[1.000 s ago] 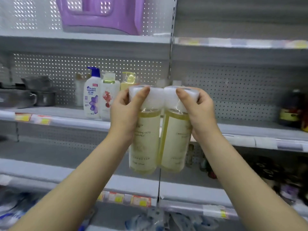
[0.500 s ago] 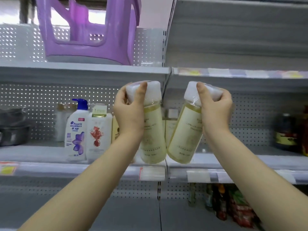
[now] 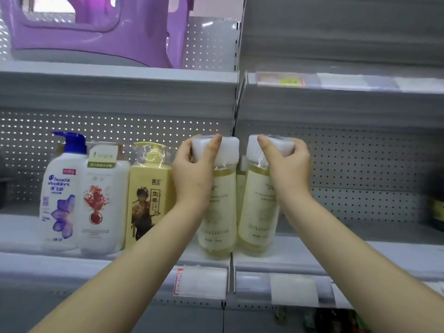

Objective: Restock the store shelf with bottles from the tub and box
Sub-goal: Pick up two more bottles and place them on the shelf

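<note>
Two tall clear bottles of yellow liquid with white caps stand upright side by side on the middle shelf (image 3: 312, 251). My left hand (image 3: 192, 174) grips the white cap of the left bottle (image 3: 222, 212). My right hand (image 3: 288, 171) grips the cap of the right bottle (image 3: 255, 212). Both bottle bases look set down near the shelf's front edge, either side of the upright post. Another similar bottle shows partly between and behind them. The tub and box are out of view.
Left of the pair stand a yellow pump bottle (image 3: 147, 195), a white bottle with a red flower (image 3: 103, 203) and a white shampoo bottle with a blue pump (image 3: 61, 193). A purple plastic stool (image 3: 96, 30) sits on the shelf above. Dark items (image 3: 436, 207) stand far right.
Both hands carried the bottles up from below shelf level to the middle shelf. The right bottle, tilted half a second ago, now stands upright beside the left one.
</note>
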